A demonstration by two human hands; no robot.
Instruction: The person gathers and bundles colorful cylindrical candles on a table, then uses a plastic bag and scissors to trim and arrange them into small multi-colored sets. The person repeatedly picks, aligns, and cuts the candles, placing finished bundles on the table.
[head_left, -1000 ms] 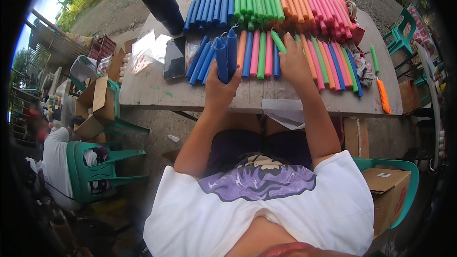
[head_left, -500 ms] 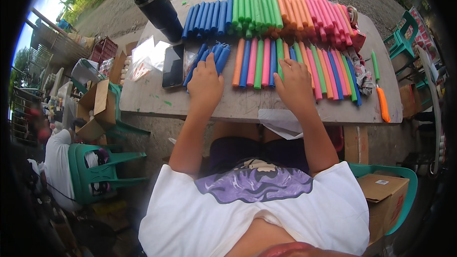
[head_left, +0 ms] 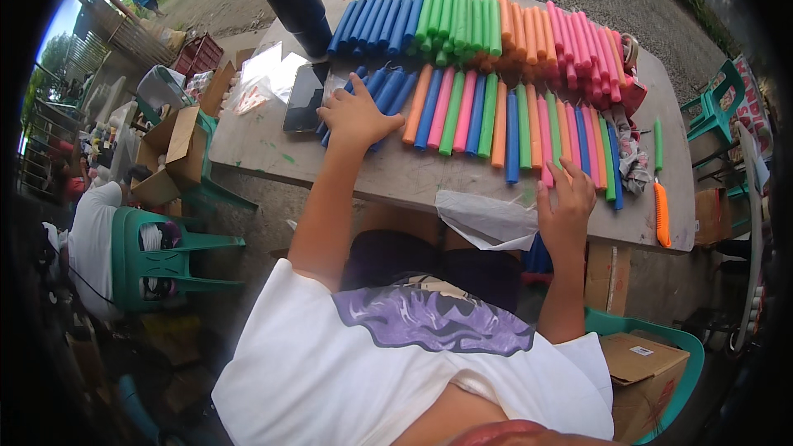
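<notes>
My left hand (head_left: 357,116) lies open over a small pile of blue candles (head_left: 390,89) at the table's left, fingers spread and thumb to the right. My right hand (head_left: 567,202) is at the near ends of a row of mixed candles, its fingers apart and lightly bent. The row alternates orange, blue, pink and green, including a pink candle (head_left: 442,111) and a green candle (head_left: 454,116). One blue candle (head_left: 512,139) juts out nearer to me than its neighbours. Behind lie stacked blue candles (head_left: 372,21), green candles (head_left: 458,21), orange candles (head_left: 524,33) and pink candles (head_left: 582,45).
A dark tumbler (head_left: 295,8) and a phone (head_left: 306,97) are at the left, beside clear plastic (head_left: 260,83). An orange-handled knife (head_left: 662,211) and crumpled paper (head_left: 633,161) lie at the right. A white sheet (head_left: 483,219) hangs over the near edge.
My right hand has moved right and nearer to me, off the middle of the row. A blue candle there now sticks out toward me. My left hand has spread its fingers over the blue candles.
</notes>
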